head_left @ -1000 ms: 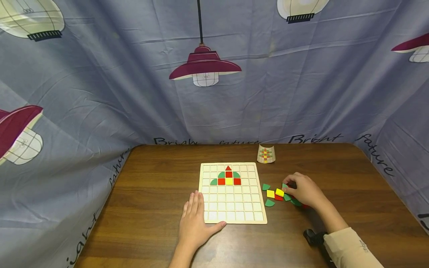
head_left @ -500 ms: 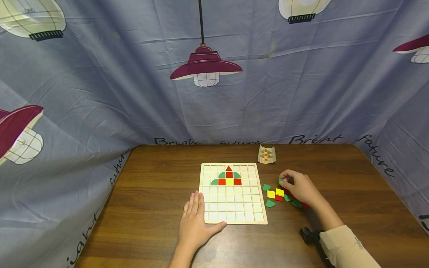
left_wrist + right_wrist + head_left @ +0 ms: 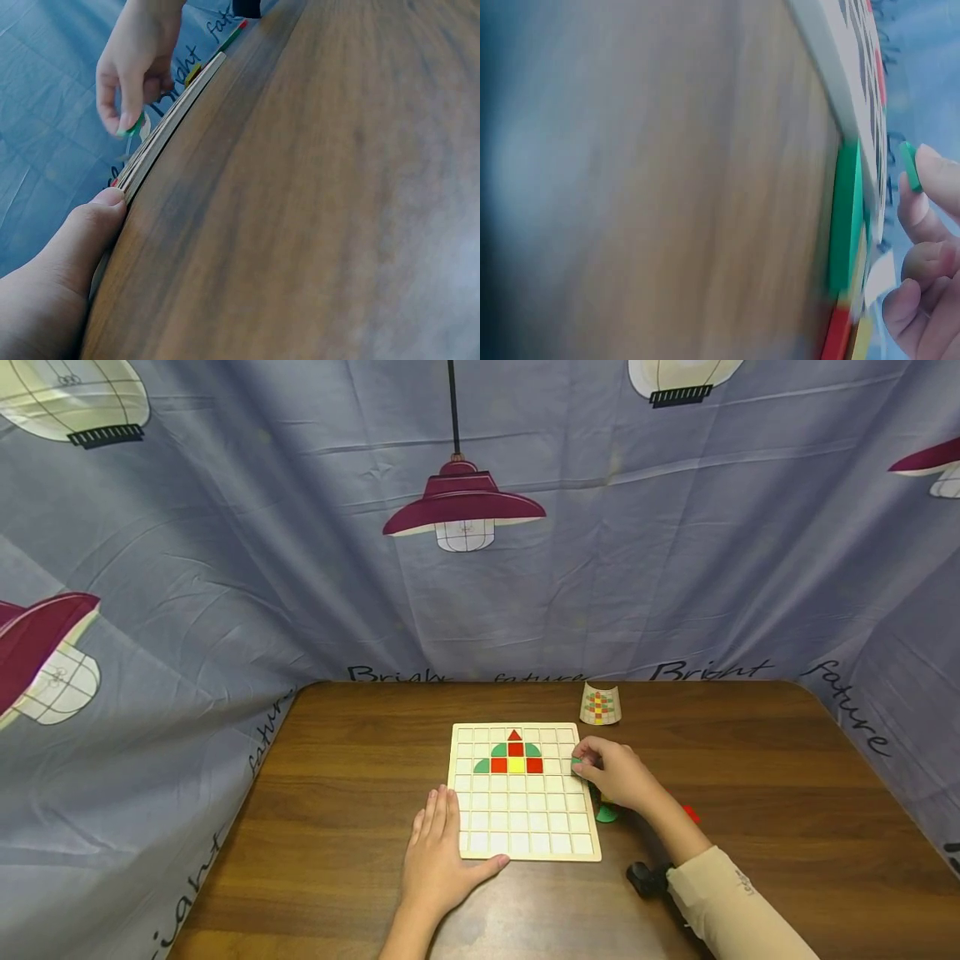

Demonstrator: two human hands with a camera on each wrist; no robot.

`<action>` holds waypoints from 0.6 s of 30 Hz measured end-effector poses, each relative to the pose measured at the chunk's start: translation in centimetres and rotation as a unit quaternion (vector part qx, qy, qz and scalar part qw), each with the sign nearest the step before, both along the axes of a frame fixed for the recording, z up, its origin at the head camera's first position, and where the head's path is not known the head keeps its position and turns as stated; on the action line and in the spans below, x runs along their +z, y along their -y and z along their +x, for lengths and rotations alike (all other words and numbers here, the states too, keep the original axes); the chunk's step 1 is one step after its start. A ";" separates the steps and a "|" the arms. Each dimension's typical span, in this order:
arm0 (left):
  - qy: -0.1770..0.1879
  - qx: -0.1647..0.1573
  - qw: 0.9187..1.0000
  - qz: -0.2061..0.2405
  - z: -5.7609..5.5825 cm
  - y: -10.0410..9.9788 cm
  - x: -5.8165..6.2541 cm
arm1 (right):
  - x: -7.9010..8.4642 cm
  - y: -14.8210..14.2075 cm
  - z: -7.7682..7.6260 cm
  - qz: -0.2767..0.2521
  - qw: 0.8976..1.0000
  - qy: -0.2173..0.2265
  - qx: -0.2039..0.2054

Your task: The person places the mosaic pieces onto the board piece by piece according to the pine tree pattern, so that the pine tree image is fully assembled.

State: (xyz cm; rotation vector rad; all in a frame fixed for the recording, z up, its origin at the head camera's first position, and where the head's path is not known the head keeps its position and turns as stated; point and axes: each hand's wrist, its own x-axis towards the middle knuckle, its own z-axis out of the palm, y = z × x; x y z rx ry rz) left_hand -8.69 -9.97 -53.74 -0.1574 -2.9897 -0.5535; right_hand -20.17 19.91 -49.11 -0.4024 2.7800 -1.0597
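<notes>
My right hand point(image 3: 618, 777) pinches a small green tile point(image 3: 910, 165) between thumb and forefinger, over the right edge of a pale gridded board point(image 3: 528, 823). Spread along the board's left edge is my left hand point(image 3: 435, 860), its fingers straight and its thumb at the near edge. Set in the grid's upper part are a red triangle point(image 3: 514, 736), red squares point(image 3: 515, 749), a yellow square point(image 3: 517, 765) and green quarter-round tiles point(image 3: 482, 767). The right hand and forearm hide most of the loose tiles beside the board.
A small curved card point(image 3: 601, 706) with a coloured tile pattern stands behind the board's right corner. Loose on the wooden table point(image 3: 337, 793) lie a green tile point(image 3: 606, 814) and a red tile point(image 3: 691, 814). A printed curtain point(image 3: 300, 568) hangs behind the table.
My right hand has lifted the green tile from the loose pile and carried it left to the board's right edge. The left hand has stayed in place.
</notes>
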 end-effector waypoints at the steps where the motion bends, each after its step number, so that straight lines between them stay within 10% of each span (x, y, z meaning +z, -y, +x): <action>1: -0.001 0.000 1.000 0.001 0.0 0.0 0.0 | 0.0 0.5 0.0 0.001 1.000 -0.002 0.004; 18: -0.004 -0.001 1.000 -0.003 -0.2 0.1 -0.1 | -0.9 4.0 -0.4 0.032 0.999 -0.043 -0.007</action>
